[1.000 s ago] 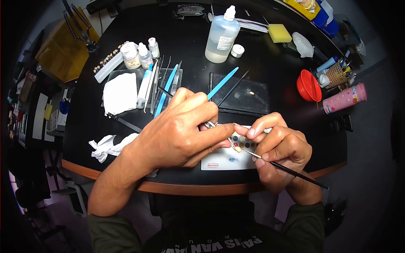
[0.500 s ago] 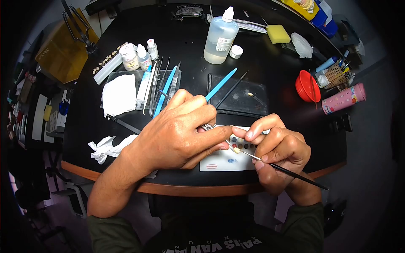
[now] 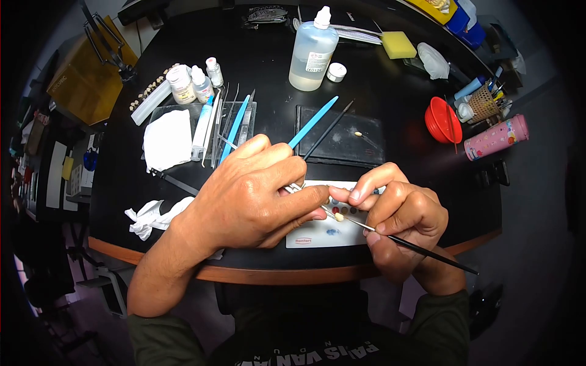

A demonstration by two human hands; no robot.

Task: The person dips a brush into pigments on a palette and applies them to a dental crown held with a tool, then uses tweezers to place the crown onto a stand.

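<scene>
Barely shifted, small cream tooth [image 3: 339,217], seemingly smooth, brush [image 3: 427,251] pinched in right hand [image 3: 406,213]

At the right of the frame we had a bright red bowl [image 3: 441,122] and a pink flask [image 3: 497,138] dotted with multicoloured motifs.

Open lane between the black slab [image 3: 332,145] and the red bowl [image 3: 436,125], tall bottle [image 3: 312,61] (upright, an obstacle) beyond the slab.

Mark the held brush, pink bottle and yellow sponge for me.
Held brush [image 3: 427,252]: head view, black handle.
Pink bottle [image 3: 495,138]: head view, middle of its side.
Yellow sponge [image 3: 398,45]: head view, upper face.
</scene>
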